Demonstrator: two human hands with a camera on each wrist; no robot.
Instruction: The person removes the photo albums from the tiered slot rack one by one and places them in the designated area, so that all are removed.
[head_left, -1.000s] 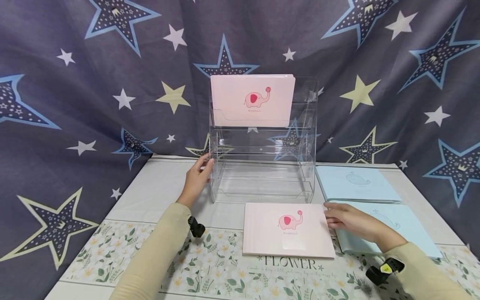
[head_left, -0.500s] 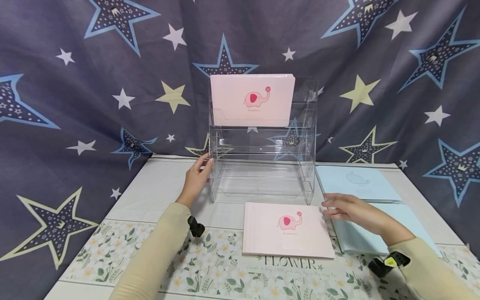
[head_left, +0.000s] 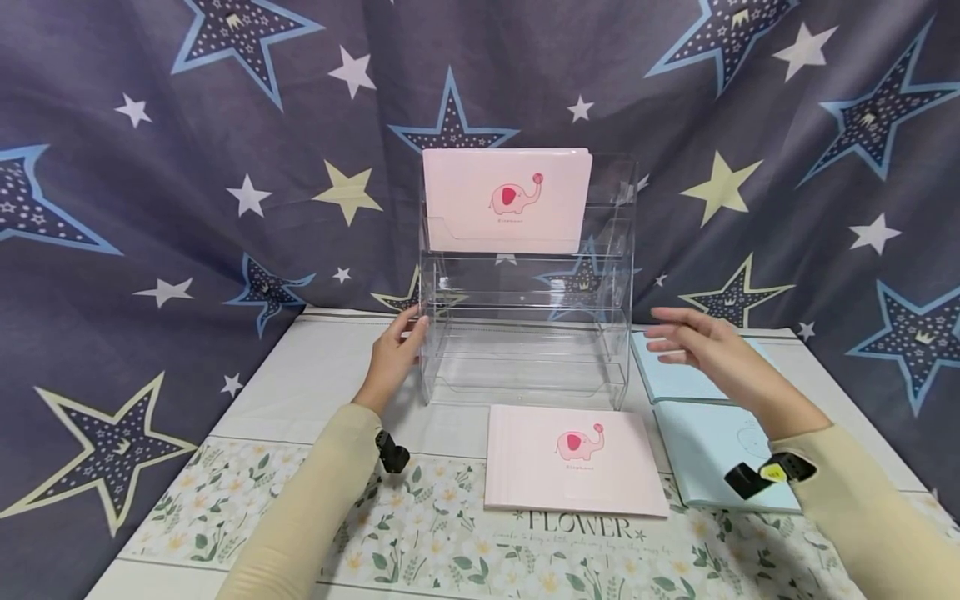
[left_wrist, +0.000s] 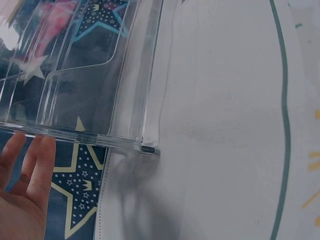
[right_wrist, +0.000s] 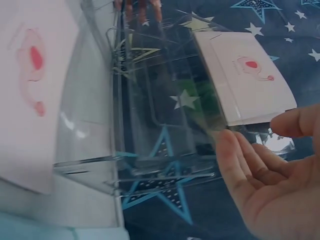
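Note:
A clear tiered display rack (head_left: pixel 525 385) stands upright in the middle of the table. Pink elephant booklets (head_left: pixel 465 200) lean in its top tier. On the rack's left side rest the fingertips of my left hand (head_left: pixel 388 364), their contact with the clear panel visible in the left wrist view, fingers (left_wrist: pixel 42 170) fairly straight. My right hand (head_left: pixel 712 358) is raised beside the rack's right side, apart from it, fingers extended and holding nothing. A stack of pink elephant booklets (head_left: pixel 525 475) lies flat in front of the rack.
Two piles of light-blue whale booklets lie at the right: a rear pile (head_left: pixel 667 375), partly hidden by my right hand, and a front pile (head_left: pixel 705 458). A flower-print cloth (head_left: pixel 442 533) covers the table front. Behind the rack hangs a star-patterned curtain (head_left: pixel 285 150).
My right hand has left the right edge of the pink booklet stack and risen up and back beside the rack. My left hand stays at the rack's side.

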